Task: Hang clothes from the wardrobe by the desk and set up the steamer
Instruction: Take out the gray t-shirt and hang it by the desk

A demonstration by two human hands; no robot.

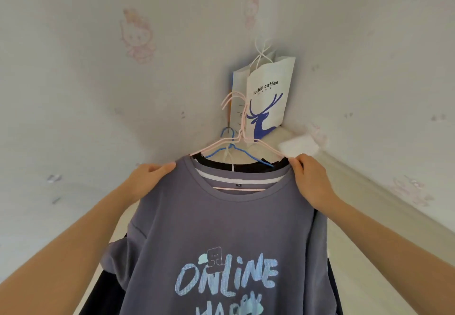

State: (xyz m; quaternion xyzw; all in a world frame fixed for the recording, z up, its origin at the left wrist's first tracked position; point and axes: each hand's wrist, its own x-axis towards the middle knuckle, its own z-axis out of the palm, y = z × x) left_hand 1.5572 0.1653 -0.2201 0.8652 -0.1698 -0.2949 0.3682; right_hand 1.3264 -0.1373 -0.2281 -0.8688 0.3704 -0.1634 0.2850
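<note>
A grey-purple T-shirt (pixel 221 228) with light blue "ONLINE" lettering hangs in front of me on a pink wire hanger (pixel 242 139). My left hand (pixel 147 179) grips the shirt's left shoulder. My right hand (pixel 309 179) pinches its right shoulder near the collar. Behind it hangs a dark garment (pixel 243 167) on a blue wire hanger (pixel 232 148). The hooks of the hangers rise into the wall corner; what they hang from is hidden. No steamer is in view.
A white luckin coffee paper bag (pixel 267 98) with a blue deer hangs in the corner above the hangers. Wallpaper with pink rabbit figures (pixel 136 35) covers both walls. A pale ledge (pixel 369 191) runs along the right wall, with a white object (pixel 299 146) on it.
</note>
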